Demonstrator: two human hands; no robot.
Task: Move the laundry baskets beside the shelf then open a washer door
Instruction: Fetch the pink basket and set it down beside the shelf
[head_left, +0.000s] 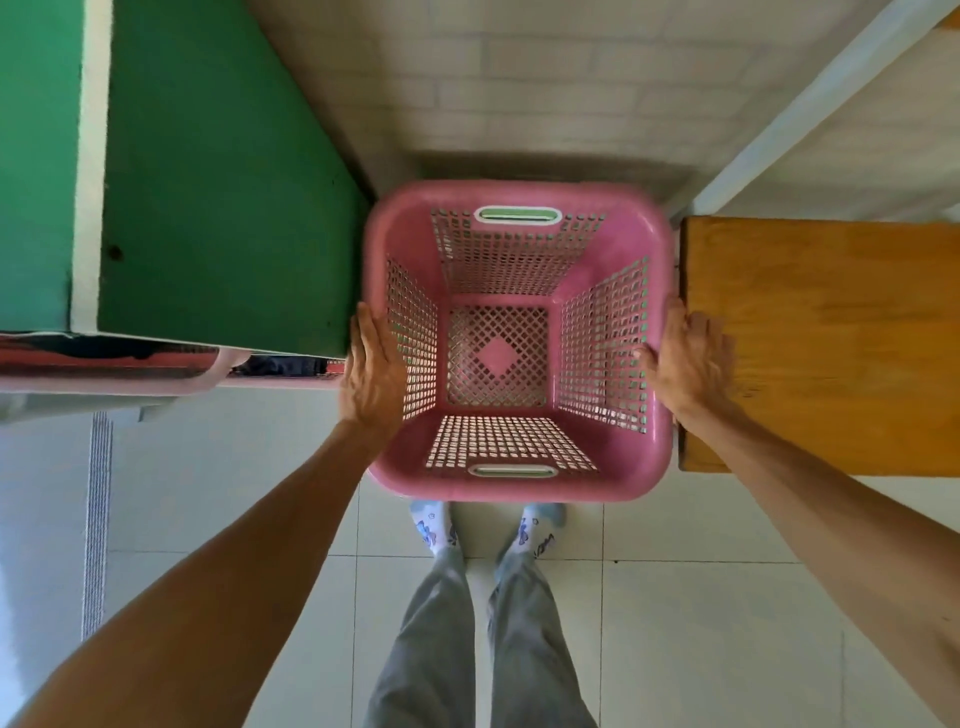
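Gripping: both hands hold one pink laundry basket by its side rims, seen from straight above.
Left hand: centre-left of the frame, palm laid against the basket's left rim, fingers pointing toward the top of the frame and curled over the edge; grasping the basket.
Right hand: centre-right of the frame, palm on the basket's right rim, fingers spread over the edge; grasping the basket.
Basket position: centre of the frame, upright, mouth facing the camera, nothing inside it. Whether its base touches the floor I cannot tell.
Basket detail: lattice walls and base, a slotted handle with a pale trim at the top edge and another at the bottom edge.
Left neighbour: green panel fills the upper left of the frame, its corner just beside the basket's left rim.
Right neighbour: wooden shelf at centre-right, its edge just beside the basket's right rim and under the right hand.
Second basket: pale pink rim at the left edge, below the green panel, dark cloth showing inside.
Floor: pale tiles, lower half of the frame.
Person: grey trousers and patterned white socks, feet just below the basket.
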